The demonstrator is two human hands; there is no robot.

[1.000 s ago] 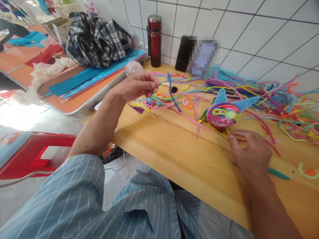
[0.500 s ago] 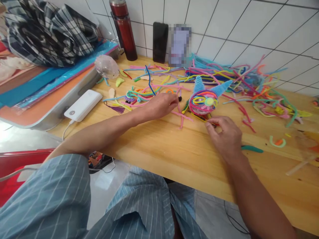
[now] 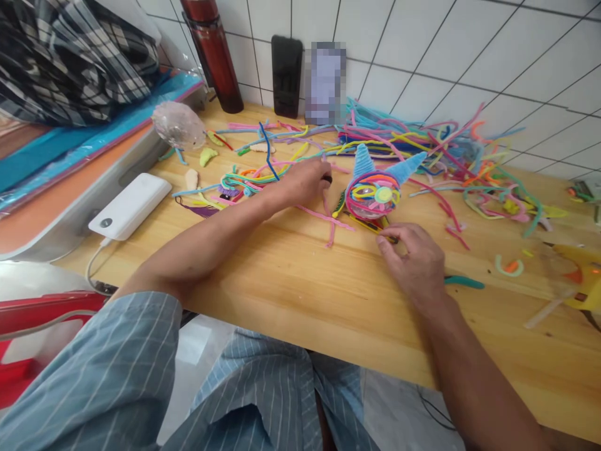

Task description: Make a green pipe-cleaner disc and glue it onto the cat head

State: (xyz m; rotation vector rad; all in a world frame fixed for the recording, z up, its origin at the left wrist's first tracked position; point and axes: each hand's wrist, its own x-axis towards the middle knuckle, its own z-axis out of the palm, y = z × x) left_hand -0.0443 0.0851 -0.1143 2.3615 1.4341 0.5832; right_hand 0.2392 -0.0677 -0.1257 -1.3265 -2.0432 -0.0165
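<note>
My left hand [image 3: 305,181] hovers over the back middle of the table, its thumb and fingers closed on a small black piece [image 3: 328,180], partly hidden. Pink pipe cleaners [image 3: 331,228] lie crossed just below it. To its right stands a round clear figure [image 3: 373,199], wrapped in coloured pipe cleaners, with two blue pointed ears [image 3: 363,163] and a yellow flower-like disc. In front of the figure, my right hand [image 3: 416,260] rests near the tabletop, fingers pinched at the end of a thin yellow-and-black stick [image 3: 361,222]. Its fingers hide that end.
Teal-handled pliers [image 3: 464,282] lie beside my right wrist. Heaped pipe cleaners [image 3: 399,134] fill the back. A red flask [image 3: 218,62] and two phones, one black [image 3: 287,78], stand against the tiles. A white power bank [image 3: 130,205] and clear plastic ball [image 3: 178,125] sit left.
The whole view has shifted, so things appear further left. My left hand has turned slightly and less of the black piece shows. My right hand stays by the figure.
</note>
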